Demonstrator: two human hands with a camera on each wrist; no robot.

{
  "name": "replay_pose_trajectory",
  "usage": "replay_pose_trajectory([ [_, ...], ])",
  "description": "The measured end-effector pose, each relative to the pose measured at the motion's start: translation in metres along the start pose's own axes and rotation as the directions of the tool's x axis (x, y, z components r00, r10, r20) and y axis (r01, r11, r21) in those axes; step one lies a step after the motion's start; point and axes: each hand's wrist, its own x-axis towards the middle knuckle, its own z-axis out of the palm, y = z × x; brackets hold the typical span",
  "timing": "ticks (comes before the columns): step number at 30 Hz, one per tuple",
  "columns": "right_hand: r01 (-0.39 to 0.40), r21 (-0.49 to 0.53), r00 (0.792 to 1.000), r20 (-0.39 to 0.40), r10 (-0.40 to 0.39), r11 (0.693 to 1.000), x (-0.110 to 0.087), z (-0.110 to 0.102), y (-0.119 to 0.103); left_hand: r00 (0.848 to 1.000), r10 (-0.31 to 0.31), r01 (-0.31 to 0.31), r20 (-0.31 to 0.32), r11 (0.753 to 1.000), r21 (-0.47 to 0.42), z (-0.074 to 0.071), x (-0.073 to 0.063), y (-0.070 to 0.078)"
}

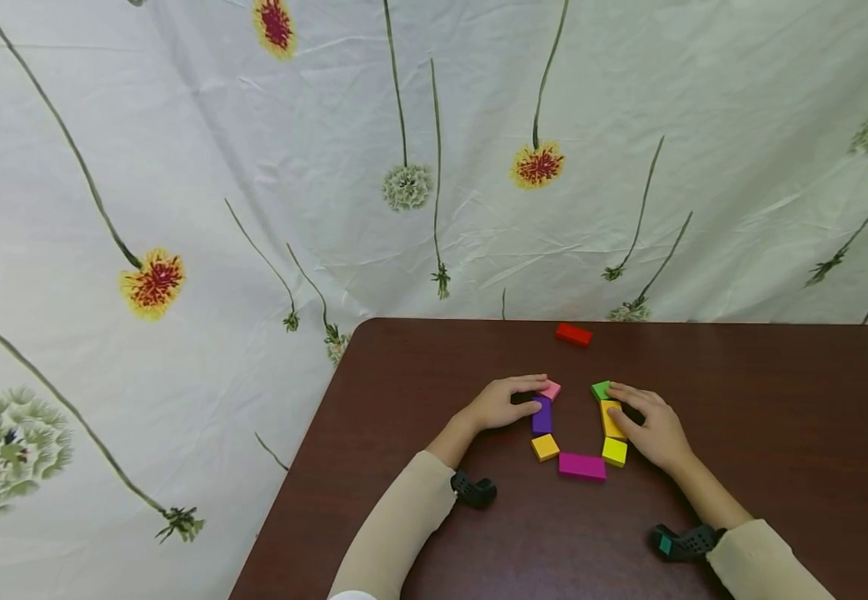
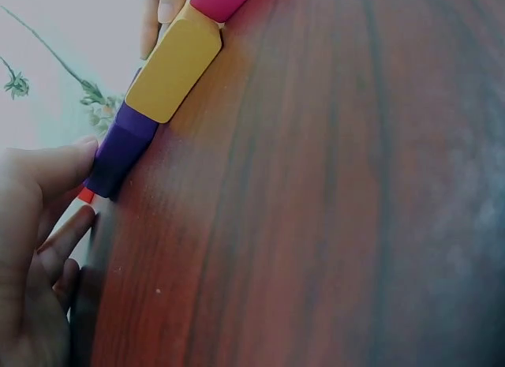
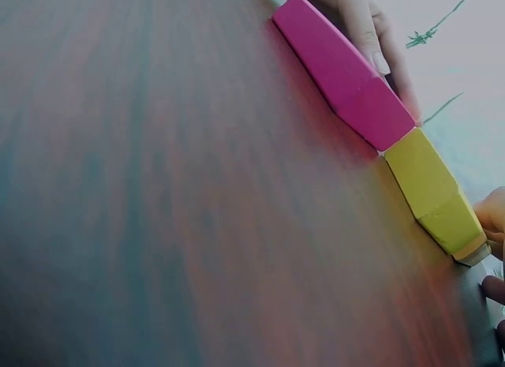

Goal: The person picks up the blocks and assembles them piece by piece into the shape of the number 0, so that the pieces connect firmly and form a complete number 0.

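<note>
Coloured blocks form a U on the brown table. My left hand (image 1: 500, 405) is at the left side, its thumb against the purple block (image 1: 542, 417) and its extended fingers reaching the pink block (image 1: 551, 390). On the right side, my right hand (image 1: 653, 427) touches the orange-yellow block (image 1: 611, 418) with its thumb, while its fingers reach the green block (image 1: 601, 390). An orange block (image 1: 545, 447) and a yellow block (image 1: 615, 452) sit nearer the front. The magenta block (image 3: 347, 75) lies across the bottom of the U. Some fingertips are hidden.
A red block (image 1: 574, 335) lies apart near the far edge of the brown table (image 1: 779, 433). A white cloth (image 1: 329, 125) printed with flowers hangs behind and to the left. Each wrist carries a black strap device (image 1: 473, 490).
</note>
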Motion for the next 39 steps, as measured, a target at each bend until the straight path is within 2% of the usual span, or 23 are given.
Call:
replay_pose_trajectory([
  [4, -0.01, 0.01, 1.0, 0.003, 0.01, 1.0, 0.0, 0.0, 0.001, 1.0, -0.005, 0.005, -0.002, 1.0, 0.007, 0.0, 0.0, 0.0],
  [8, -0.085, 0.064, 0.996, 0.035, 0.083, 0.994, 0.004, -0.005, 0.0, 1.0, 0.002, -0.002, 0.001, 1.0, 0.017, 0.001, 0.0, -0.002],
  [12, -0.145, 0.098, 0.988, 0.073, 0.138, 0.985, 0.023, -0.014, -0.005, 1.0, 0.01, -0.01, -0.009, 1.0, 0.013, -0.003, -0.002, -0.003],
  [18, -0.149, 0.046, 0.984, 0.109, 0.143, 0.988, 0.065, -0.02, -0.011, 1.0, 0.002, -0.002, 0.001, 1.0, 0.024, -0.005, -0.003, -0.002],
  [24, -0.251, -0.014, 0.953, 0.169, 0.25, 0.968, 0.093, -0.012, -0.007, 0.999, -0.019, 0.019, 0.026, 1.0, 0.024, 0.0, -0.002, 0.001],
  [28, -0.304, -0.05, 0.936, 0.17, 0.308, 0.951, 0.105, -0.005, 0.0, 1.0, -0.019, 0.018, 0.024, 1.0, 0.017, 0.002, -0.001, 0.003],
  [33, -0.328, -0.114, 0.922, 0.179, 0.344, 0.938, 0.111, -0.002, 0.008, 0.999, -0.01, 0.009, 0.032, 1.0, 0.03, 0.004, -0.003, 0.005],
  [39, -0.318, -0.138, 0.924, 0.175, 0.339, 0.938, 0.121, 0.002, 0.007, 1.0, -0.013, 0.012, 0.027, 0.998, 0.058, -0.002, -0.006, 0.004],
])
